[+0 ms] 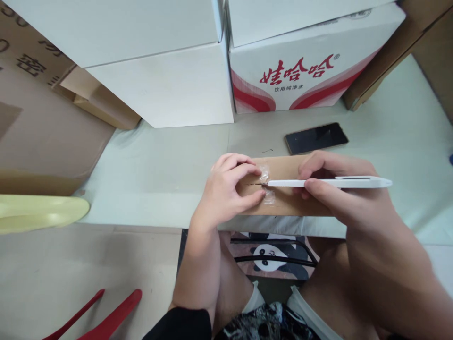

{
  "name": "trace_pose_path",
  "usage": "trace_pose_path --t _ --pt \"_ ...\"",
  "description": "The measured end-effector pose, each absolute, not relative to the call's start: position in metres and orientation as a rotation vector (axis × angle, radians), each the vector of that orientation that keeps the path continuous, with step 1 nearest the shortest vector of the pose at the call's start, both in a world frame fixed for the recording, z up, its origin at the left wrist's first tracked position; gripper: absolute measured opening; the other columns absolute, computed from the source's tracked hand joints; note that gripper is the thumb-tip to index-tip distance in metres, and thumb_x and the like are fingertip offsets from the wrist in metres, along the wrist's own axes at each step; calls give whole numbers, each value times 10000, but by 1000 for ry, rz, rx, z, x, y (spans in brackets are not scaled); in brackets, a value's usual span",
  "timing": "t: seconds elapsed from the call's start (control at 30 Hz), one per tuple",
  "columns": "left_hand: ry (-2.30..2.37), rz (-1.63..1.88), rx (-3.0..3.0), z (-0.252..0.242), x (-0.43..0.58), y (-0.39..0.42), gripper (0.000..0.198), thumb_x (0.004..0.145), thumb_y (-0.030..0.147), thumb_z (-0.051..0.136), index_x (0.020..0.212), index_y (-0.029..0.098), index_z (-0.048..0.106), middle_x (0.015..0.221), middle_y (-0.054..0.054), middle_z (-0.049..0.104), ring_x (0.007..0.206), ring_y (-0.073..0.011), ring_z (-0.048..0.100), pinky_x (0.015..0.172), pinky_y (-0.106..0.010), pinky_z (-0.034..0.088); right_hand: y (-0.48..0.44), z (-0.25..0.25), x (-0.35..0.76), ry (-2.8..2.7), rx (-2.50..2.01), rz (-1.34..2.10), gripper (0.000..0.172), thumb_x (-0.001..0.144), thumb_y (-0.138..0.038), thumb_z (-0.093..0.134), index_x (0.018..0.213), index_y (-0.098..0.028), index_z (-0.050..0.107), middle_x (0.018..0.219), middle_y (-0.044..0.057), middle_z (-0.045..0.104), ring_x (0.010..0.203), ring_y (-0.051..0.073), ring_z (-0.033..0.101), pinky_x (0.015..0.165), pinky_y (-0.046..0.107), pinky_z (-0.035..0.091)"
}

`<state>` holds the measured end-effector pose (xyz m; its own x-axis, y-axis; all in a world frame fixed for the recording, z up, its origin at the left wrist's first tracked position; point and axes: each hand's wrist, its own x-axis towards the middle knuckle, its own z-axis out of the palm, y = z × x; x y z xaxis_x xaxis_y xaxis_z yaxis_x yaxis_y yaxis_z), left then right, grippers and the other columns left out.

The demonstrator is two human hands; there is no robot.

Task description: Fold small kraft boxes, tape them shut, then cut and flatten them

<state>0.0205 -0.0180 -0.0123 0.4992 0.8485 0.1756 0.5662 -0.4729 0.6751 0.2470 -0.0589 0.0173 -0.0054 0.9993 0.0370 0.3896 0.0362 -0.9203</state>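
A narrow brown cardboard box [283,165] lies near the front edge of the covered table, with a seam along its top. Pieces of clear tape [269,197] stick to the box on both sides of the seam. My left hand [228,189] grips the left end of the box, its thumb and fingertips pressing beside the tape. Between the thumb and fingers of my right hand [339,182] is a white pen [364,182] with a clip, held nearly level. The pen's tip touches the seam close to my left fingertips.
Behind the box lies a black phone [316,138]. White cartons [166,89] and a red-and-white water carton [297,75] stand at the back. Large brown boxes [46,113] are on the left, near a yellow-green stool edge [42,212]. Red stool legs [116,314] show on the floor.
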Motion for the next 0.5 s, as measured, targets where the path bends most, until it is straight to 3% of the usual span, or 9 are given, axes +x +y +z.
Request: trace_pose_path --t 0.3,0.5 --pt "1145 693 2195 -13 20 -18 220 831 319 772 1025 228 722 1191 -68 700 1222 -276 590 1107 -469 468 -62 13 250 -1484 -1449 965 138 761 -280 658 643 -231 605 604 -3 609 568 148 528 509 302 329" --pt "1160 677 2199 -12 20 -18 217 831 318 770 1027 238 723 1194 -64 702 1221 -278 591 1101 -478 475 -61 15 248 -1460 -1452 945 131 760 -249 640 642 -227 587 576 -16 556 542 131 474 500 293 309"
